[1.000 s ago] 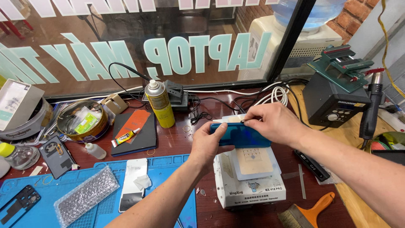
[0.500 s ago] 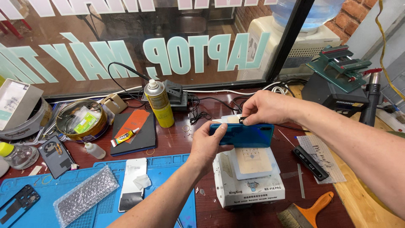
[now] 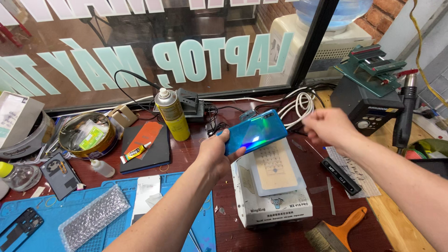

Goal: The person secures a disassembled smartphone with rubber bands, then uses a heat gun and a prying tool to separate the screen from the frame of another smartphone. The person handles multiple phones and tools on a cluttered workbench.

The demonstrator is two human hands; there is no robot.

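So the big change from a moment ago: the right hand (image 3: 329, 128) was pinching at the top edge of the blue phone (image 3: 255, 134), and now it's pulled off to the right of centre, blurry, fingers curled loosely; can't tell if it's got anything small pinched in there. The phone went from lying level over the heating pad to being tilted up, shiny back toward the camera, held just above it. My read is whatever was going on at that top edge is done, and the phone's being lifted for a look.

Counting, left to right:
- one black phone frame (image 3: 18, 228), lower left on the blue mat (image 3: 46, 212)
- one strip of bubble wrap (image 3: 93, 217)
- one round tin (image 3: 88, 135) of bits, left of centre
- one small glue tube (image 3: 135, 152) on a dark pad
- one yellow spray can (image 3: 171, 114), upper middle
- left hand (image 3: 219, 151), centre frame, fingers wrapped round the phone's left end, holding it alone now
- one white heating pad (image 3: 273, 191) right under it
- one orange-handled brush (image 3: 333, 231), bottom right
- one hot air gun (image 3: 405, 112), far right
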